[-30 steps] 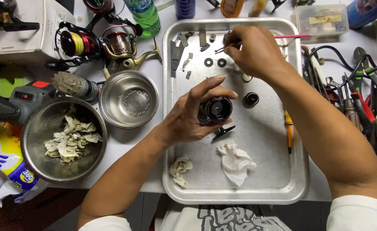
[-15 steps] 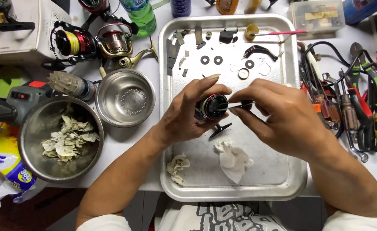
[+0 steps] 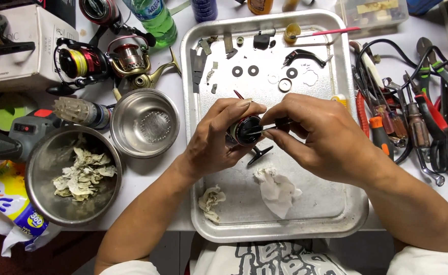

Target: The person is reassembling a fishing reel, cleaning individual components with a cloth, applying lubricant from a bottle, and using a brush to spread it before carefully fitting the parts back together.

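My left hand (image 3: 219, 137) grips a round black reel part with a red rim (image 3: 245, 130), held over the metal tray (image 3: 330, 214). My right hand (image 3: 315, 135) pinches a thin metal tool (image 3: 264, 128) whose tip touches the face of that part. Both hands meet near the tray's middle. Small washers (image 3: 245, 71), rings and a black bail arm (image 3: 305, 56) lie along the tray's far end. A black lever piece (image 3: 259, 154) rests on the tray under my hands. Two crumpled wipes (image 3: 277, 189) lie near the tray's front.
Two spinning reels (image 3: 107, 61) and a green bottle (image 3: 155, 20) sit at the upper left. A small steel bowl (image 3: 145, 122) and a larger bowl of used wipes (image 3: 74, 175) stand left of the tray. Screwdrivers and pliers (image 3: 427, 127) crowd the right side.
My right hand came back from the tray's far end with the thin tool and now meets the reel part. My left hand lifted the part slightly and keeps hold of it.
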